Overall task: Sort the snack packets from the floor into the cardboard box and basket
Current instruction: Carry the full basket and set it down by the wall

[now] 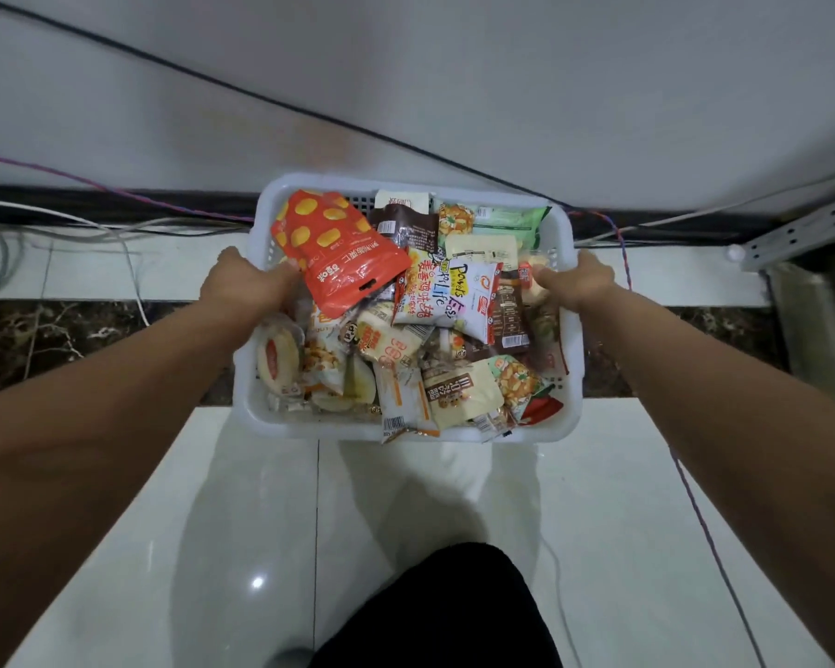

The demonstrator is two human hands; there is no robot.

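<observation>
White plastic basket [570,339] heaped with snack packets [406,320], left hand [247,282] and right hand [579,282] clamped on its side rims

Colourful snack packets [425,301] heap the white plastic mesh basket [309,429] to its rim, filling it. The left hand [247,282] and right hand [579,282] grip its side rims. Beyond stand a pale wall [406,89] and loose cables [116,224]. The glossy white tiled floor [213,499] nearer the person lies open.

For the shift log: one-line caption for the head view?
Left hand and right hand grip a white basket heaped with snack packets.
</observation>
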